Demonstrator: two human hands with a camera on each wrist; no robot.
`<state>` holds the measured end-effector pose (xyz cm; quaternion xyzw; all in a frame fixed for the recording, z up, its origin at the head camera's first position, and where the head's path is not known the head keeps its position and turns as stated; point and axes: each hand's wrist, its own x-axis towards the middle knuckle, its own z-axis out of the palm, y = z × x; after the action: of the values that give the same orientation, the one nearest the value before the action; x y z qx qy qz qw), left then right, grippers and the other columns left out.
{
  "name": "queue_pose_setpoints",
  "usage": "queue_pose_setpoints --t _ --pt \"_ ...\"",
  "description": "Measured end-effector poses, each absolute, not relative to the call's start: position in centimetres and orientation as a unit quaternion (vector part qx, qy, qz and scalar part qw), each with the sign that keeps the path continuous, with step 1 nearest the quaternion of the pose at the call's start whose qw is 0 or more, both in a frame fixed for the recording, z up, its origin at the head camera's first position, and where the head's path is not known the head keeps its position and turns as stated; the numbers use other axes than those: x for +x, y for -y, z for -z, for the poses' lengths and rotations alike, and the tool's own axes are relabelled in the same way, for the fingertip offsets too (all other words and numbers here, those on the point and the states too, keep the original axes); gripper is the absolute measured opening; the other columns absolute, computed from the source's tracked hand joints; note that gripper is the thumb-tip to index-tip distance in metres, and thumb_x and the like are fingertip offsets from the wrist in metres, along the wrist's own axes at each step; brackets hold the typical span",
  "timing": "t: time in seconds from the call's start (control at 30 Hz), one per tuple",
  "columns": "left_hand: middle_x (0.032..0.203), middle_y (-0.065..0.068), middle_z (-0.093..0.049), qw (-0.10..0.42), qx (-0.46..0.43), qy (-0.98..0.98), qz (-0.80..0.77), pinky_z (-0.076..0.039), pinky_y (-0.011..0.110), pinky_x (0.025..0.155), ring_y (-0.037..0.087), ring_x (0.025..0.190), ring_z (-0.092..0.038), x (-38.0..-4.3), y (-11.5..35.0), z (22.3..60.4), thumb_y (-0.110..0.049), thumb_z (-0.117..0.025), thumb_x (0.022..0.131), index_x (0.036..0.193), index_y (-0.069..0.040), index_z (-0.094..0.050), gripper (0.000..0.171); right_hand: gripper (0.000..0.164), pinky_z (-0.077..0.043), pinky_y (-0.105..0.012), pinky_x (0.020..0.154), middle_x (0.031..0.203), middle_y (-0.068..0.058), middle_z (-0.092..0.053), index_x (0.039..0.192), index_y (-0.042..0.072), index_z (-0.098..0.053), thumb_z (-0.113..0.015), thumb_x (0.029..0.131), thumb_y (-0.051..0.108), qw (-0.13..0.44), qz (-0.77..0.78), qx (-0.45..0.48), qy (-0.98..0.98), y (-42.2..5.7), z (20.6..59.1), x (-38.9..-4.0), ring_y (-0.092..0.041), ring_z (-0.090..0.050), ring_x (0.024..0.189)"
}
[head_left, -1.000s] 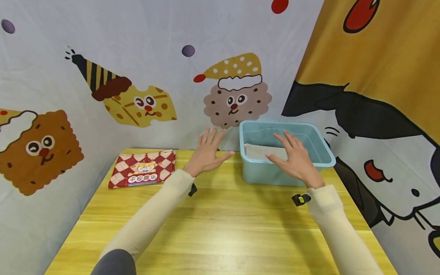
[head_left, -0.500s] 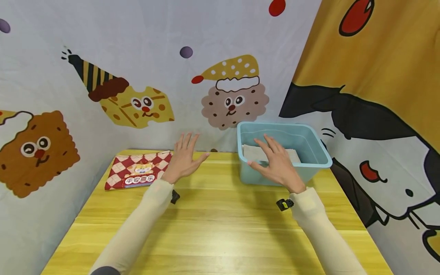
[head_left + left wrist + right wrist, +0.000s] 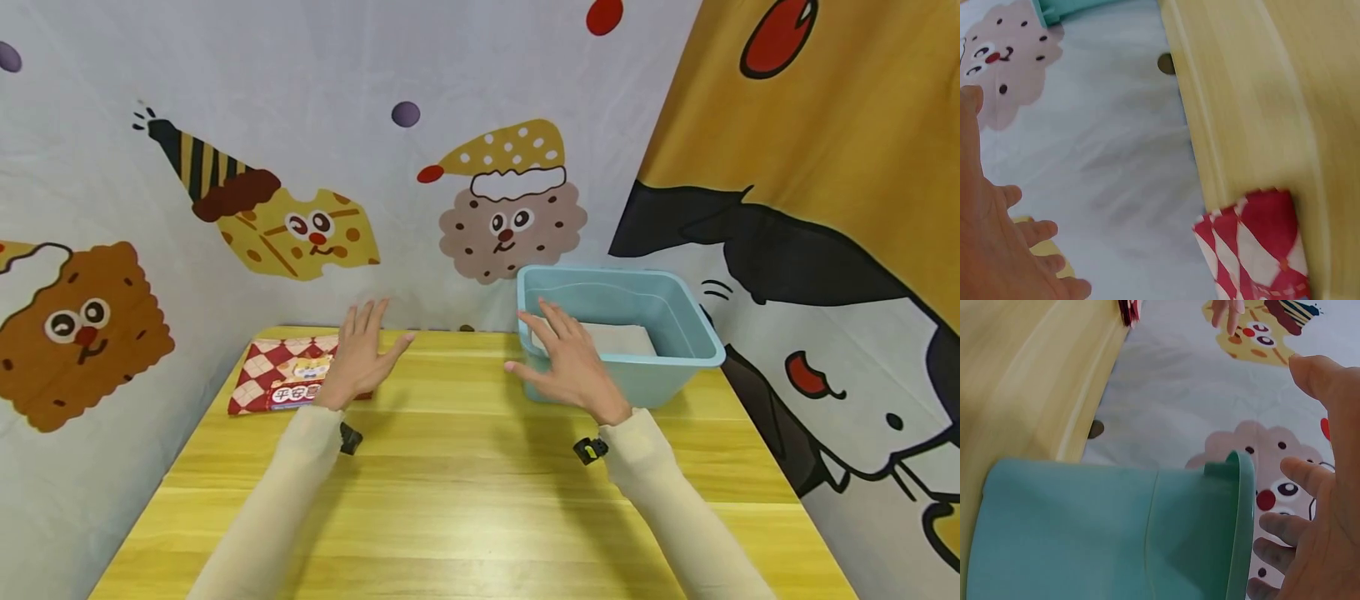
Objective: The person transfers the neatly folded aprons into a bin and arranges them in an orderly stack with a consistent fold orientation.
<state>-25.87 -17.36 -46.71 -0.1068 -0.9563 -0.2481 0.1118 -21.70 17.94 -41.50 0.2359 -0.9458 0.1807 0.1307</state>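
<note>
My left hand [image 3: 362, 358], fingers straight and spread, hovers in front of a flat, folded red-and-cream checked piece [image 3: 273, 375] with printed characters, hiding its right part in the head view. The left wrist view shows folded layers at the end of this checked piece [image 3: 1260, 244]; the hand [image 3: 1004, 244] holds nothing. With fingers spread, my right hand [image 3: 570, 362] is at the left front of a light blue plastic bin [image 3: 637, 379], covering part of its rim. In the right wrist view, the bin's wall [image 3: 1066, 525] stands beside that hand. A pale, flat, folded item [image 3: 626, 339] lies inside the bin.
The wooden table [image 3: 450, 500] carries the bin at its back right and the checked piece at its back left. A cartoon-printed cloth backdrop [image 3: 337, 50] hangs behind and along both sides. Each wrist wears a small black device [image 3: 590, 450].
Both hands have moved left, the left one now in front of the checked piece, the right one towards the bin's left end. Both stay spread and hold nothing. The head view shifted slightly at first.
</note>
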Motion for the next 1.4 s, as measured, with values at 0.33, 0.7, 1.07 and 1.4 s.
queue_pose_setpoints --t 0.33,0.7,1.07,1.4 --pt "0.158 0.012 -0.007 0.070 -0.095 0.951 0.285 -0.011 0.068 0.107 0.038 0.143 0.004 -24.6 20.5 47.6 -0.065 -0.036 0.091 0.151 -0.034 -0.001 0.076 0.078 -0.013 -0.051 0.115 0.158 0.002 -0.008 0.148 0.033 -0.026 -0.048 0.083 0.070 0.118 -0.174 0.266 0.941 -15.5 41.5 -21.3 -0.027 -0.012 0.145" --pt "0.156 0.020 -0.005 0.033 -0.065 0.950 0.303 -0.008 0.070 0.105 0.045 0.141 0.005 -23.4 24.9 48.4 -0.061 -0.033 0.094 0.153 -0.021 -0.004 0.077 0.079 -0.019 -0.053 0.113 0.158 0.000 -0.008 0.149 0.029 -0.025 -0.048 0.084 0.068 0.097 -0.176 0.298 0.933 -13.2 41.7 -20.9 -0.026 -0.011 0.145" --pt "0.155 0.026 0.004 -0.005 -0.027 0.961 0.274 -0.009 0.074 0.100 0.047 0.140 0.008 -22.0 28.9 48.7 -0.063 -0.030 0.093 0.153 -0.015 -0.001 0.082 0.078 -0.024 -0.045 0.113 0.157 0.002 -0.015 0.149 0.036 -0.021 -0.048 0.083 0.069 0.091 -0.173 0.314 0.929 -10.4 42.8 -20.8 -0.020 -0.010 0.145" --pt "0.151 0.032 -0.004 0.008 -0.049 0.970 0.240 -0.012 0.075 0.098 0.054 0.137 0.001 -21.7 32.3 49.4 -0.056 -0.036 0.095 0.151 -0.007 -0.008 0.080 0.081 -0.022 -0.046 0.114 0.158 -0.001 -0.011 0.149 0.029 -0.024 -0.047 0.083 0.070 0.048 -0.165 0.330 0.928 -7.4 44.5 -21.1 -0.026 -0.014 0.145"
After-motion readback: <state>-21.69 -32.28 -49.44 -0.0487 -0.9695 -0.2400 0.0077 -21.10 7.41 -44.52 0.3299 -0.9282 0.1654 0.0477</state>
